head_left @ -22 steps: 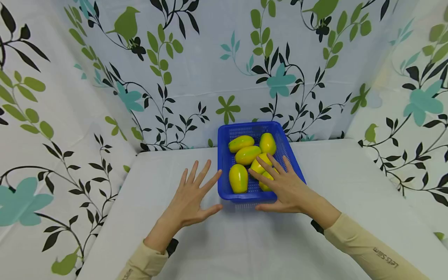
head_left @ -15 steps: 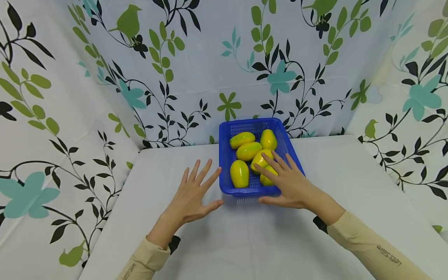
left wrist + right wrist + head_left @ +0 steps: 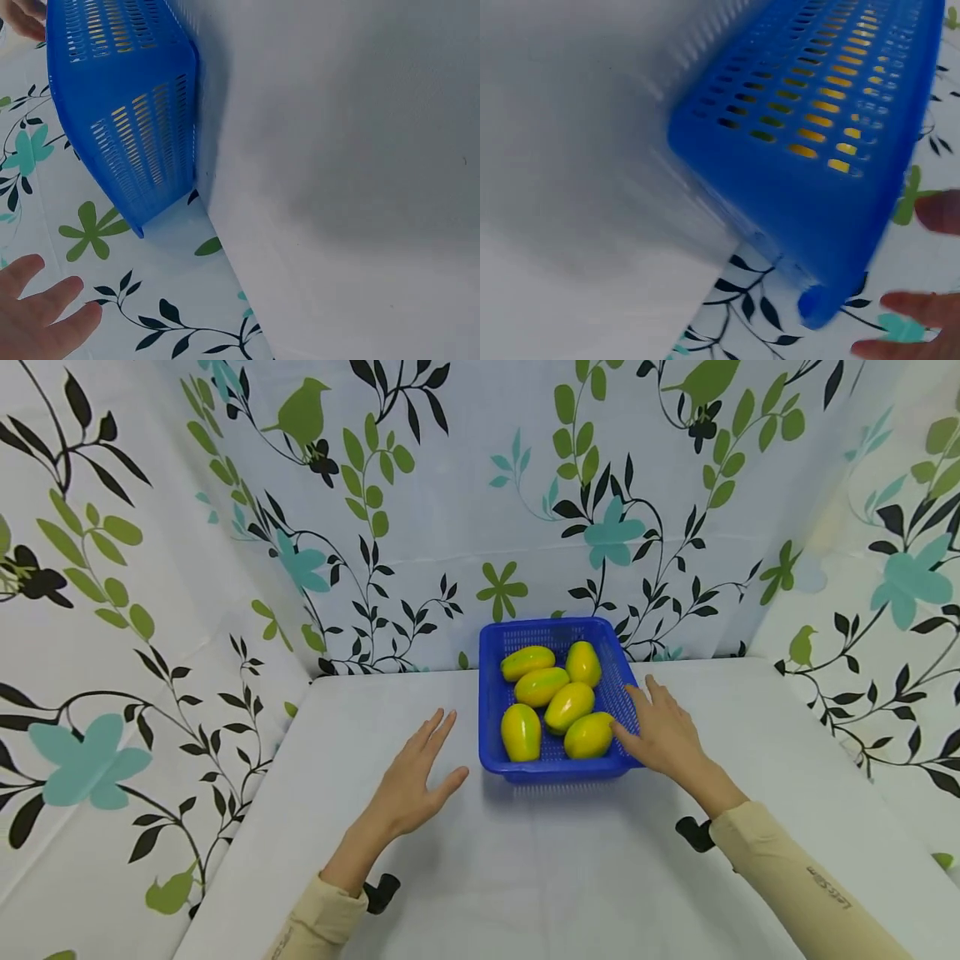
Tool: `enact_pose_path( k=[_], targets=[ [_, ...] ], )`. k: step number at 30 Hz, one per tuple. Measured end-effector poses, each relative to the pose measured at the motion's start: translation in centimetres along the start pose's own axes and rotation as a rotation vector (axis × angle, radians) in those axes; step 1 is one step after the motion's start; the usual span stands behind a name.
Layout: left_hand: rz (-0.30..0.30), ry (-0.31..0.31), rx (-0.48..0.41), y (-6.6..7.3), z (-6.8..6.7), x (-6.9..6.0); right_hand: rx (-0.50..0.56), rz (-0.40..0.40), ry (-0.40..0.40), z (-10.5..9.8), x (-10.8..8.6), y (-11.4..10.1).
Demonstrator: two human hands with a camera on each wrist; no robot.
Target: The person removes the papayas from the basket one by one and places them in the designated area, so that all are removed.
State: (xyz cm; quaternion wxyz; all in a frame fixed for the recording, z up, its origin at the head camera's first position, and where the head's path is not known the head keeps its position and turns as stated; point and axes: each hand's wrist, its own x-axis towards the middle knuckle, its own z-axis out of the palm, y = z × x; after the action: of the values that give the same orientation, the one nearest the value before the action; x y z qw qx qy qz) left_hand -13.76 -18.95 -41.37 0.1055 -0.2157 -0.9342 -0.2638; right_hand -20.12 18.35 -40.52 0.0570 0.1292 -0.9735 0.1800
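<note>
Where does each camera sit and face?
Head: on the head, looking forward and down at the blue basket; left hand and right hand show.
Left wrist: on that wrist, facing the basket's side; left fingers lower left, right fingers top left.
Right wrist: on that wrist, facing the basket; right fingers lower right.
Wrist views share basket and floral cloth.

stands upright toward the back of the white table (image 3: 525,860) as a rectangular blue plastic basket (image 3: 555,770), open-topped with slotted walls, between the left hand (image 3: 412,785), apart from it, and the right hand (image 3: 663,733), at its right rim with contact unclear. holds six glossy mangoes (image 3: 569,708), yellow with greenish tints, lying close together in one layer. includes two lying nearly crosswise at the left rear, one pointing away at the right rear, one slanted mid-basket and two along the front.
</note>
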Motion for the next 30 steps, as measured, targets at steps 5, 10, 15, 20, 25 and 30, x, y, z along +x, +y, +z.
enact_pose_path(
  k=[5,10,15,20,25,30],
  targets=[
    [-0.081,0.036,-0.122,-0.2,-0.2,-0.4,0.073,0.119,-0.087,1.1,1.5,0.9],
    [-0.146,0.074,-0.202,-0.7,0.3,-0.8,0.138,0.126,-0.108,1.9,1.9,1.8],
    [-0.170,0.083,-0.230,-1.0,0.4,-1.0,0.144,0.092,-0.076,2.3,1.9,2.1],
    [-0.177,0.071,-0.229,-1.0,0.7,-0.9,0.147,0.078,-0.079,2.3,1.7,2.3],
    [-0.171,0.072,-0.240,-0.9,0.9,-0.8,0.146,0.073,-0.092,2.2,1.6,2.2],
    [-0.172,0.081,-0.258,-0.9,0.9,-0.9,0.141,0.074,-0.104,1.9,1.4,2.4]
  ],
)
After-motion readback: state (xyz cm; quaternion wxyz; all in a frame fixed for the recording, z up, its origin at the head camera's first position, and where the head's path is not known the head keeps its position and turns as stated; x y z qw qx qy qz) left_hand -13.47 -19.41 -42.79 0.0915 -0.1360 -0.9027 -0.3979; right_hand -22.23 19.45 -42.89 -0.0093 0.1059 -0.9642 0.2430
